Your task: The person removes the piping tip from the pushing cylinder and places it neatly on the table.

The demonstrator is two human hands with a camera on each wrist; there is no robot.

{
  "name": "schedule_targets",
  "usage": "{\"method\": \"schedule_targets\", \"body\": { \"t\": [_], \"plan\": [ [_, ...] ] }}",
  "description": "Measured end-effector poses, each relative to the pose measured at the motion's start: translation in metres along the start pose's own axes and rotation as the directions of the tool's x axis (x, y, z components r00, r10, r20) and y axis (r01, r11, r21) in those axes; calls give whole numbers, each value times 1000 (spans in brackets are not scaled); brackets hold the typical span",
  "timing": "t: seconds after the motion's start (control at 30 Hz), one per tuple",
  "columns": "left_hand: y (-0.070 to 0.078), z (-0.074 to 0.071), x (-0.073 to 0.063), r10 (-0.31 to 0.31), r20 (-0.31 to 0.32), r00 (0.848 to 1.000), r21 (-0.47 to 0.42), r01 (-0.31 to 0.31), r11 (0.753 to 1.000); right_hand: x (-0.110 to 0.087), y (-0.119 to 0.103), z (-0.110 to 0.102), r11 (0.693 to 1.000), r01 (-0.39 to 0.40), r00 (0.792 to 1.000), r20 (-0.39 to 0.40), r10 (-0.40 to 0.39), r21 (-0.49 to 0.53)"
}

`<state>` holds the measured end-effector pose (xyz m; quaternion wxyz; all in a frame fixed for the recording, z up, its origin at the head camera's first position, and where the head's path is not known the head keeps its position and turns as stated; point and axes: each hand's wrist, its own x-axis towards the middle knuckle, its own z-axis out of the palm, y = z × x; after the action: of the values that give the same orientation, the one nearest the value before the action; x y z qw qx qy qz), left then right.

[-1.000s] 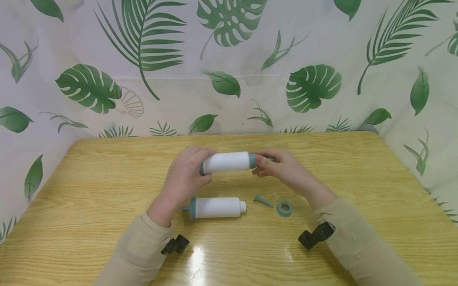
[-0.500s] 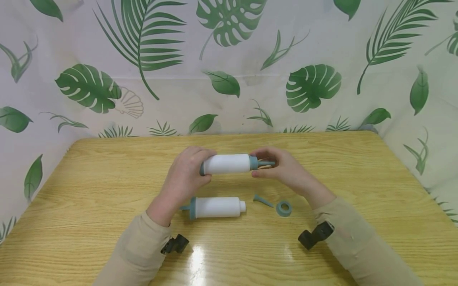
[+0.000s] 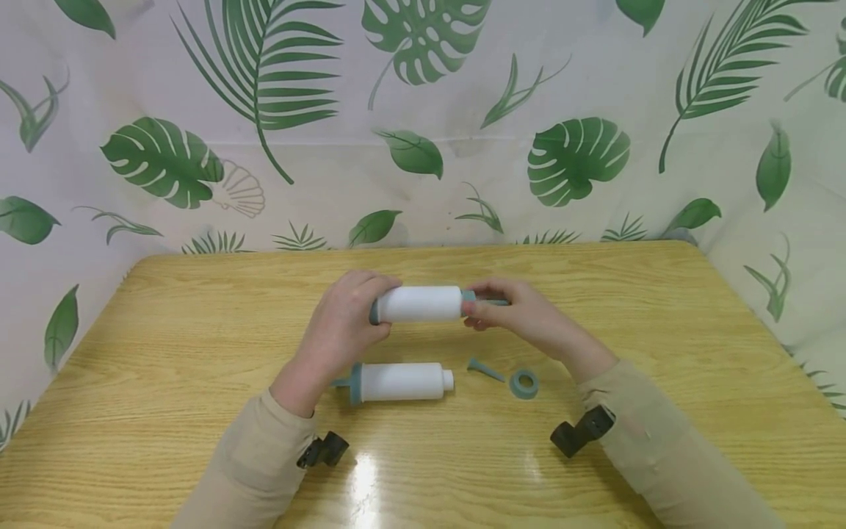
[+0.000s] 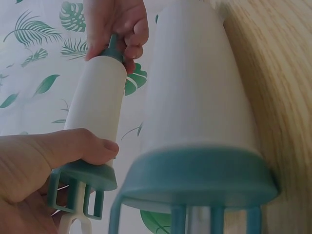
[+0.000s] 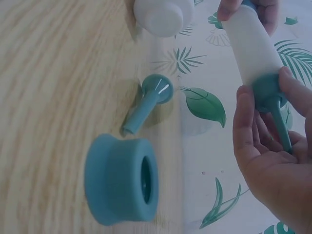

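My left hand point(image 3: 346, 316) grips the teal handle end of a white icing syringe point(image 3: 423, 303), held level above the table. In the left wrist view the thumb lies across the barrel just above its teal cap point(image 4: 87, 174), and a pale plunger point(image 4: 76, 214) sticks out below. At the other end my right hand point(image 3: 529, 308) pinches the teal screw ring point(image 5: 266, 91) between thumb and fingers. A narrow teal nozzle point(image 5: 281, 127) points out of that ring toward the right palm.
A second white icing syringe point(image 3: 402, 382) lies nearer on the wooden table point(image 3: 198, 338), its bare white neck facing right. Right of it lie a loose teal nozzle point(image 3: 485, 370) and a loose teal ring point(image 3: 524, 384). A leaf-printed cloth point(image 3: 476, 176) hangs behind the table.
My right fingers came off the screw ring half a second ago and are back on it now. The held syringe dipped slightly; my left hand kept its grip.
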<state>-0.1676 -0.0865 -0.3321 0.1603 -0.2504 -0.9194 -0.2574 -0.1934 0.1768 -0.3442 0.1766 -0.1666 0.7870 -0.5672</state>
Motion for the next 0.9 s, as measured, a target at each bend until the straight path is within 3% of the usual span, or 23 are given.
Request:
{"method": "schedule_targets", "body": {
  "t": [0.27, 0.53, 0.9],
  "plan": [
    [-1, 1, 0, -18, 10, 1000, -12, 18, 1000, 0, 2, 0, 999, 13, 999, -43, -15, -49],
    [-1, 1, 0, -34, 23, 999, -11, 34, 999, 2, 6, 0, 999, 30, 999, 29, -31, 13],
    [-4, 1, 2, -37, 47, 998, -31, 39, 999, 1, 5, 0, 1000, 25, 999, 26, -25, -6]
  ]
}}
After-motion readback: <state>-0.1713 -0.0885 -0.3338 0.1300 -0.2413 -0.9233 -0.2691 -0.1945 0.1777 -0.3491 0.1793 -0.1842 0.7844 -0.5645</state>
